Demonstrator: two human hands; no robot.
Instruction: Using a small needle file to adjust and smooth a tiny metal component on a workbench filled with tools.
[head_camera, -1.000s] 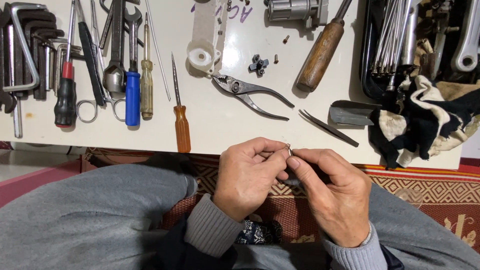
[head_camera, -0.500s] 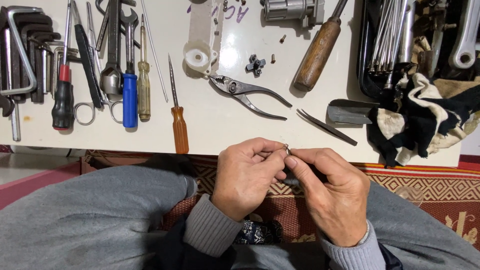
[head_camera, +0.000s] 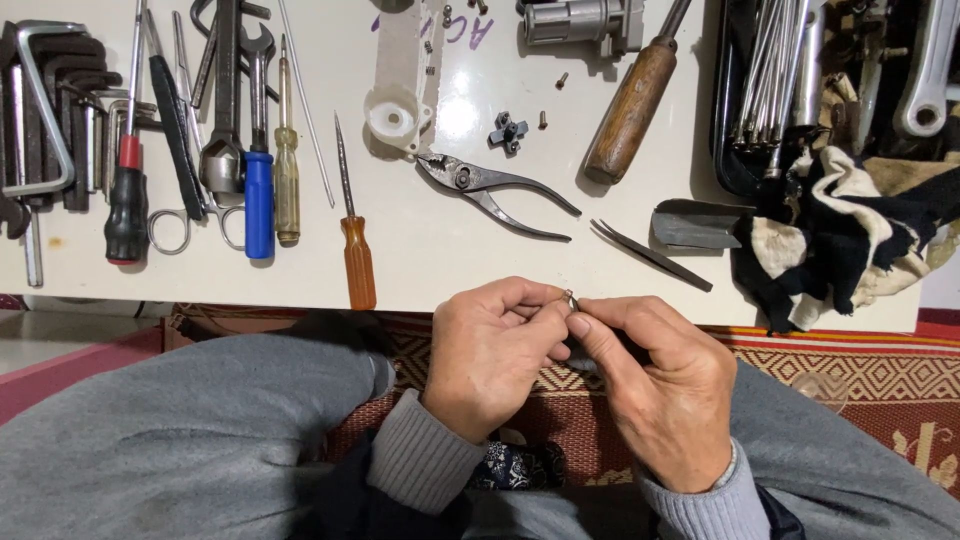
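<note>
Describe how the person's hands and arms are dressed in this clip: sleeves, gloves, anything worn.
Both hands are bare, with no gloves and no rings that can be seen. The left hand comes out of a grey knitted sleeve with a ribbed cuff. The right hand has the same grey ribbed cuff. No watch or wristband shows at either wrist.

A glossy white tabletop fills the upper part of the view, and a bright lamp glare sits on its surface near the top middle. Below its front edge lies a red woven rug with cream geometric borders. At the far left, pale smooth floor shows beside the rug.
</note>
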